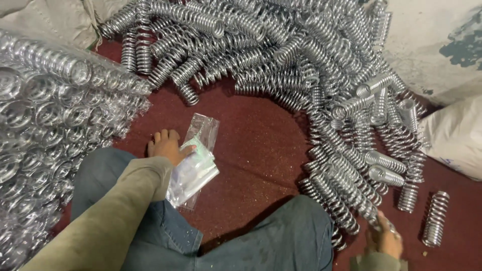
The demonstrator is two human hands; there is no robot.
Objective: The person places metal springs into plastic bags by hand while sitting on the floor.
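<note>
The left hand (168, 147) is resting flat on a stack of clear plastic bags (193, 168), fingers spread across the top sheet and thumb pressing its near edge, pinning rather than pinching. The bags are lying on the dark red floor (251, 145) just left of the big heap of chrome coil springs (281, 55), in the gap between the person's 2 knees. They look thin, limp and slick, likely to slide over one another and cling, so a single sheet is best lifted at a corner or at its open mouth, not from the middle.

The right hand (385, 240) is closing around the end of 1 spring (369, 213) at the near right foot of the heap; the fingers are curling over the coil, though how tightly they are gripping I cannot tell. The springs look stiff, fairly heavy steel with a smooth plated surface, prone to snagging their neighbours where coils interlock. Holding one around its mid-length would balance it better than by an end.

Left of the heap, bagged springs (45, 130) are stacking up in a glossy wall against the left knee. Right of it, a few loose springs (436, 218) are standing apart near a white sack (457, 135). Open floor is lying only in the pocket in front of the heap, around the bags.
</note>
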